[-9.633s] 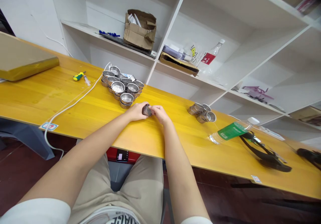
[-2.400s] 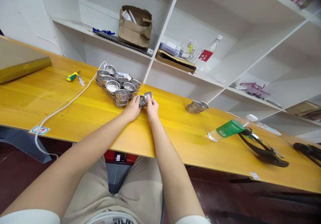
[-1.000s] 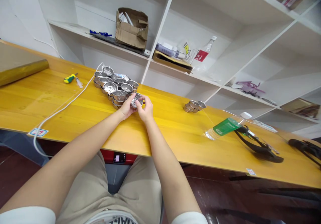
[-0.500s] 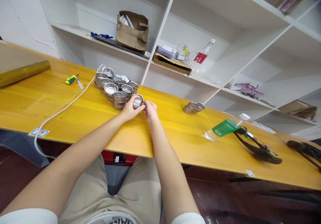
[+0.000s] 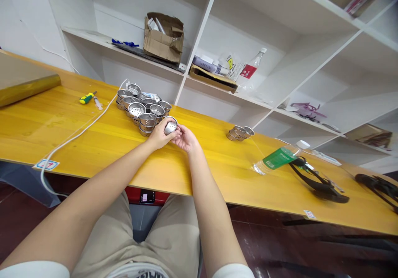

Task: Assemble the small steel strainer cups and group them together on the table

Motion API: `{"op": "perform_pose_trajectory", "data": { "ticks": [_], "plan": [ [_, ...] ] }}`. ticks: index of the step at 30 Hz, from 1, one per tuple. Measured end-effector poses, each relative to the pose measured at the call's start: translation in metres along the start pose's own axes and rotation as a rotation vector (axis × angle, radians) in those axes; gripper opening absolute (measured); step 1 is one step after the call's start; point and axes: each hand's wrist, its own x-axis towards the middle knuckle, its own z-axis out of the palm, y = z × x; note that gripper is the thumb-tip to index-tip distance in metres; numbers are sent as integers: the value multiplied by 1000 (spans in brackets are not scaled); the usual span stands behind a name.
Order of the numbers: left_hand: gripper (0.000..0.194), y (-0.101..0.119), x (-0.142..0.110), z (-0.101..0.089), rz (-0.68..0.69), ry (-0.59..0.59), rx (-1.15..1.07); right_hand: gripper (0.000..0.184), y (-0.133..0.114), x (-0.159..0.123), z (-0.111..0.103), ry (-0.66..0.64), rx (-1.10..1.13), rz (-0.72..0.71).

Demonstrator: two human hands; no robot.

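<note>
A small round metal strainer cup [image 5: 171, 126] with a perforated bottom is held tilted above the table. My left hand [image 5: 160, 135] grips it from the left, fingers and thumb around its side. From the right, my right hand [image 5: 185, 138] has its palm turned up and its fingers curled under the cup, apparently supporting it; some fingertips are hidden. Just left of the hands stand several stacked perforated metal cups [image 5: 137, 110]. A smaller group of the same metal cups [image 5: 239, 132] stands farther right.
A yellow-green screwdriver [image 5: 88, 98] and a white cable [image 5: 81, 135] lie on the left of the yellow table [image 5: 168, 168]. To the right are a green-labelled bottle [image 5: 281, 157] and a black strap-like object [image 5: 320, 184]. White shelves [image 5: 214, 91] rise behind, holding a cardboard box [image 5: 163, 41].
My right hand has turned palm up and opened from a pinch at the cup's edge to curl beneath it. The cup has tilted slightly in my left hand.
</note>
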Motion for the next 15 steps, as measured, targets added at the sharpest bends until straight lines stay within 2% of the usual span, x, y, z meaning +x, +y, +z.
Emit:
{"op": "perform_pose_trajectory", "data": {
  "ticks": [4,9,12,15],
  "plan": [
    [36,2,0,2,-6,69,-4,41,2,0,2,-38,3,-23],
    [35,2,1,6,-72,191,-14,45,3,-2,6,-68,-26,-55],
    [35,3,1,8,-126,224,-21,46,0,-2,6,-7,-48,-91],
    [37,3,0,8,-188,218,-50,48,-8,-1,0,111,-1,-207]
  ]
}}
